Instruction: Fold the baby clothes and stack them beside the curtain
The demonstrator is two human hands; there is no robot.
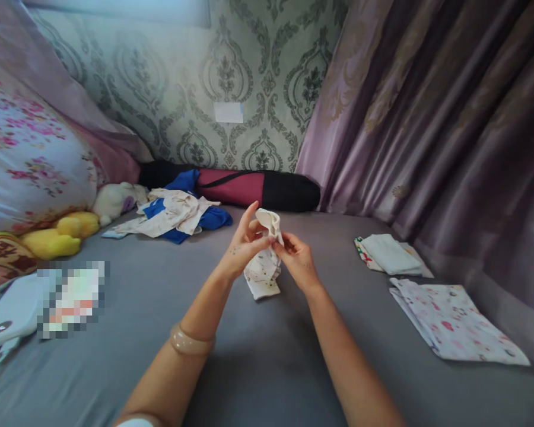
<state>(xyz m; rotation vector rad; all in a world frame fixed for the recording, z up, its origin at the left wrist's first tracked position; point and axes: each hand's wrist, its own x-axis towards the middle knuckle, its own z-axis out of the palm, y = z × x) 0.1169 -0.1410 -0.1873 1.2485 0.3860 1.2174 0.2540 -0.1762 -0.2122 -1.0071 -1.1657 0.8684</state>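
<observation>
A small white garment with a speckled print (263, 270) is held up in front of me, over the grey bed sheet. Its cream band (269, 219) is bunched and folded at the top, and the printed part hangs below. My left hand (244, 246) grips it from the left, thumb against the cloth and one finger raised along the band. From the other side, my right hand (297, 256) pinches the same band, with its fingertips close to my left thumb. The garment's exact kind cannot be made out.
Folded printed cloth (458, 320) and a smaller folded stack (391, 255) lie at right. Blue and white clothes (178, 210) are heaped before a maroon-black long bag (234, 188). Plush toys (53, 237) and a white device with a cable (15, 308) are at left.
</observation>
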